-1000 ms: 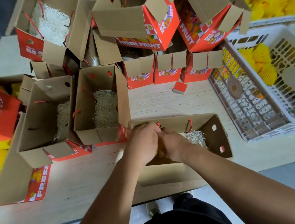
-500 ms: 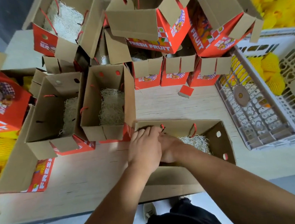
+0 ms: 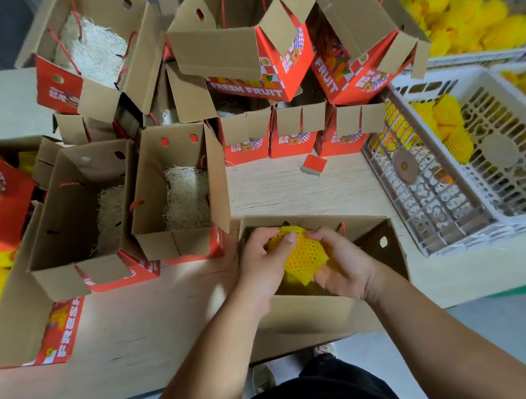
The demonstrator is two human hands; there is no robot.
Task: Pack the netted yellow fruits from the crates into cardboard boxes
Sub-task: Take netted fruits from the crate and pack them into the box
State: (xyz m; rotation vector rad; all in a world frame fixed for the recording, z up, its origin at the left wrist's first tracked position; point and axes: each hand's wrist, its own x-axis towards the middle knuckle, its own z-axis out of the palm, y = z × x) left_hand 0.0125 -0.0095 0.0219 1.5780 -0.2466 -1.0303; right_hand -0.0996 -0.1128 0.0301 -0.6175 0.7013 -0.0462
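A yellow fruit in foam netting [image 3: 301, 254] sits between both my hands, just above the open cardboard box [image 3: 383, 246] at the table's near edge. My left hand [image 3: 262, 263] grips its left side, thumb across the top. My right hand [image 3: 343, 262] cups it from the right and below. The box's inside is mostly hidden by my hands. More netted fruits [image 3: 446, 126] lie in the white plastic crate [image 3: 466, 210] on the right.
Two open boxes lined with pale straw [image 3: 185, 199] stand left of the near box. Red "FRESH FRUIT" boxes [image 3: 243, 58] are stacked at the back. A small red block [image 3: 313, 164] lies on the table. More yellow fruits [image 3: 468, 19] pile at the far right.
Both hands were down inside the near box, close together. Now they have risen and spread slightly, and the netted fruit shows between them.
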